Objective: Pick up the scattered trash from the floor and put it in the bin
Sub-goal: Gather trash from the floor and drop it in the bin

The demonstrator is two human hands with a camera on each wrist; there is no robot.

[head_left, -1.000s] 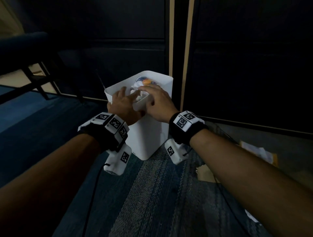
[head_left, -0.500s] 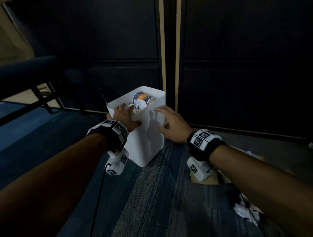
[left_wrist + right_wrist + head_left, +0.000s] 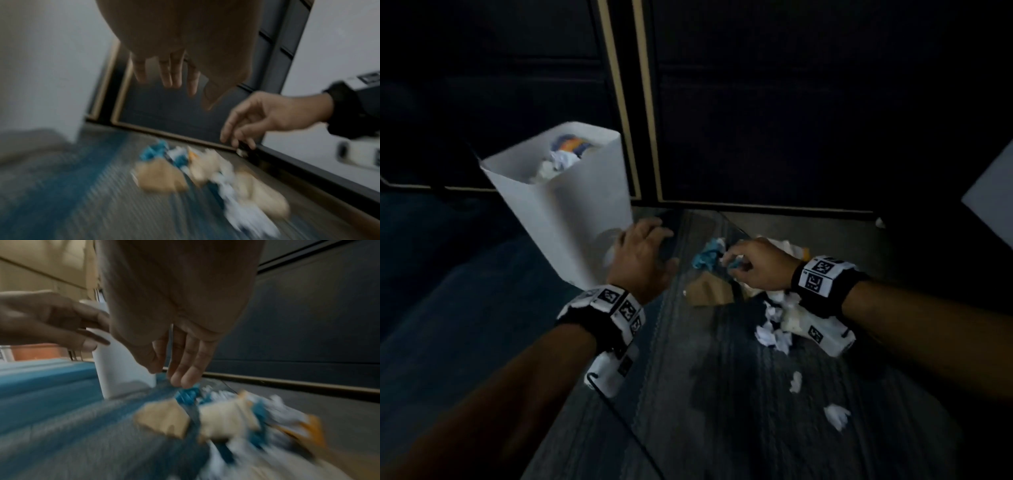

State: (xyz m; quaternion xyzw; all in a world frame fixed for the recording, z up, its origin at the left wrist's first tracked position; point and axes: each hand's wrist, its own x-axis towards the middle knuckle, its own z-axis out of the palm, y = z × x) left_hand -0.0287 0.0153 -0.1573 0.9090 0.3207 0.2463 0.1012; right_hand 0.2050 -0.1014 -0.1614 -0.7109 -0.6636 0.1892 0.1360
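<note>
Right fingers (image 3: pixel 186 374): loosely curled, tips pointing down, holding nothing that shows; they hang just above the blue crumpled wrapper (image 3: pixel 707 255).
Right hand (image 3: pixel 758 263): the nearer one; the trash pile lies directly beneath and slightly behind it.
Left fingers (image 3: pixel 166 71): spread and relaxed, empty, near the lower wall of the bin (image 3: pixel 558 205).
Left hand (image 3: pixel 642 255): between bin and pile, with the blue wrapper to its right.
Trash pile: blue wrapper, brown cardboard scrap (image 3: pixel 709 291) and white crumpled paper (image 3: pixel 774 329) on the carpeted floor (image 3: pixel 688 394), strung out from the bin side back toward the right wrist.
Bin: upright, left of the pile, already holding paper.
Judged next move: a short downward pinch with the right hand.
</note>
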